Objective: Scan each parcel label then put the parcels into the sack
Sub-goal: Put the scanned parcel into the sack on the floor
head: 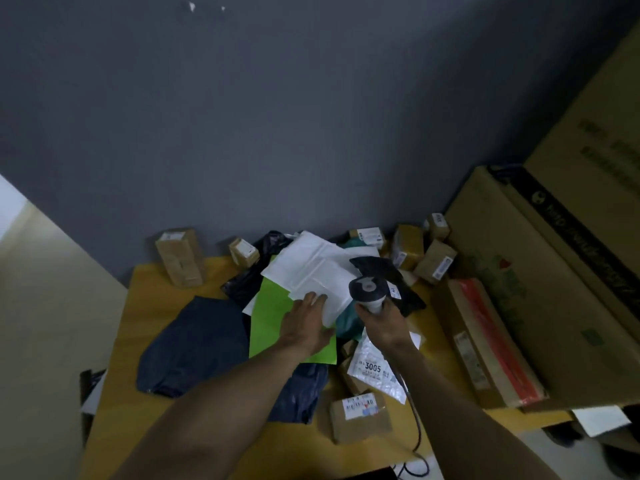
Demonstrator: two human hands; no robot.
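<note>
My left hand [306, 323] rests with straight fingers on the white mailer [311, 268]; just right of it, my right hand [384, 327] grips the barcode scanner [369, 289].

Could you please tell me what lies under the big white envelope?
A green envelope, a black bag and a teal bag stick out from under the white envelope; how far they reach beneath is covered.

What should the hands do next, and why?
Probably turn the white parcel over. The left hand rests on it, no printing shows on its upper face, and the right hand grips the scanner right beside it.
</note>
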